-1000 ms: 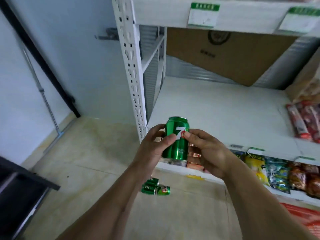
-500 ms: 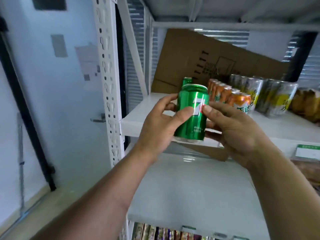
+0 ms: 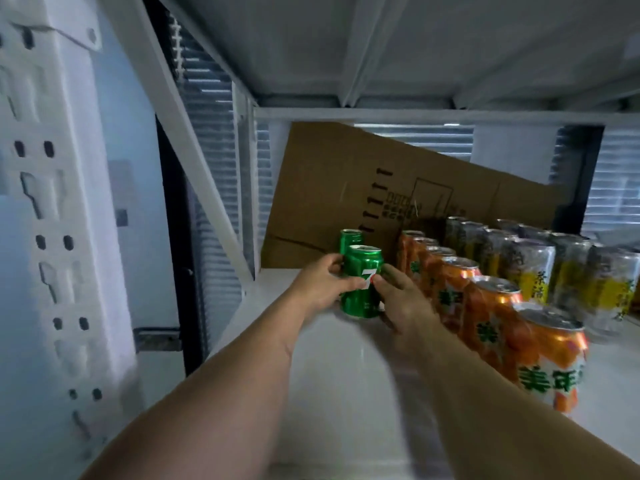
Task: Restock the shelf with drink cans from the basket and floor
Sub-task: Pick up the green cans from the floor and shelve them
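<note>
Shelf [image 3: 339, 393] front bare; green can [image 3: 362, 285] upright

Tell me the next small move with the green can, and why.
Probably let go and draw both hands back. The green 7 can looks set upright on the shelf, just in front of another green can, with left hand and right hand gripping its sides.

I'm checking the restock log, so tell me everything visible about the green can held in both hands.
The green 7UP can is a shiny metal drink can with a silver top rim and a white "7" with a red dot facing the camera. It stands upright, low over or on the white shelf, directly in front of a second green can and left of the orange cans. The left hand and right hand grip its sides.
</note>
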